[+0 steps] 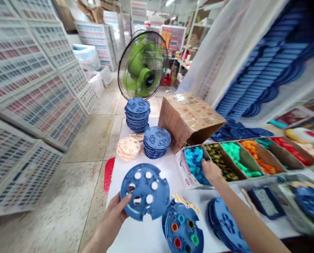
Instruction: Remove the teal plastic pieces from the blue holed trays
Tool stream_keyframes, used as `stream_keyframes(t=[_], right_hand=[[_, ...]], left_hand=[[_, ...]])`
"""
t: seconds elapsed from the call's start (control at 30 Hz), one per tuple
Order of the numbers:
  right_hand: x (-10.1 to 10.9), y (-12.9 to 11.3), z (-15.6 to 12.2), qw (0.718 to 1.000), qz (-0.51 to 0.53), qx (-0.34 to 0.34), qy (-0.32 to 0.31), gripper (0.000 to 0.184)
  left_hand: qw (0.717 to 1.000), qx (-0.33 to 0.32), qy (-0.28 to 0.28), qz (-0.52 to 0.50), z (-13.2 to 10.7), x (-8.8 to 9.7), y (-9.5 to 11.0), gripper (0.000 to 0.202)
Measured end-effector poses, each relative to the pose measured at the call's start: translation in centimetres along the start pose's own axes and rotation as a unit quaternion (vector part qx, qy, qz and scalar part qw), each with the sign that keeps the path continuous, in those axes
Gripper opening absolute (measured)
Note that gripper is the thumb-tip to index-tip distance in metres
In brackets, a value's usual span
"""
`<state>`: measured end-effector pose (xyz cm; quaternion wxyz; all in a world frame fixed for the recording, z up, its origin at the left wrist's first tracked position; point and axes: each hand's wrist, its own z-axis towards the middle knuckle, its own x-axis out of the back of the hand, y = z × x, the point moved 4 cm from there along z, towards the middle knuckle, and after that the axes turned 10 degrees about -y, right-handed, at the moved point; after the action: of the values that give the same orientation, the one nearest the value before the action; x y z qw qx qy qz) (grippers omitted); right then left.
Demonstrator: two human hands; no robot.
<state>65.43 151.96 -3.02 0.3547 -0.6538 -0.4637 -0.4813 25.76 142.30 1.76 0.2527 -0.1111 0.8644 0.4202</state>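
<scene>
The blue perforated disc [144, 191] sits tilted at the near left part of the white bench [170, 165], its lower left rim pinched by the left hand [112, 219], thumb on top and the other fingers underneath. The hold takes only that one edge, so the disc could pivot or slip out and land on the filled disc [183, 228] just beside it, knocking its coloured caps loose.

The right hand [211, 170] reaches into the compartment of light blue caps [195, 163], fingers curled down among them; whether they have closed on a cap cannot be told. The forearm crosses above a stack of blue discs [227, 226] at the near edge, and a low sweep back could push that stack off the bench.

The divided tray [184, 172] has a thin cardboard wall, which a rough pull could tip so that caps spill out. The bench's left edge lies close to the held disc, with tiled floor [88, 168] below. Open room lies in the middle of the bench, between the held disc, the cream discs [128, 149] and the blue stack [157, 142]. A cardboard box [190, 116] and a fan [142, 65] close off the far side.
</scene>
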Motion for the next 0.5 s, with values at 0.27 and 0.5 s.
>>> stream_keyframes(t=[0.27,0.5], right_hand=[[4.3,0.1,-4.7,0.983,0.126,0.128,0.037,0.029],[7.5,-10.4,-18.0,0.867,0.431,0.249,0.009,0.025]], left_hand=[[0.999,-0.049,-0.015,-0.004,0.1,-3.4,-0.5,0.040],[0.996,-0.043,-0.072,0.029,-1.6,-2.6,-0.2,0.043]])
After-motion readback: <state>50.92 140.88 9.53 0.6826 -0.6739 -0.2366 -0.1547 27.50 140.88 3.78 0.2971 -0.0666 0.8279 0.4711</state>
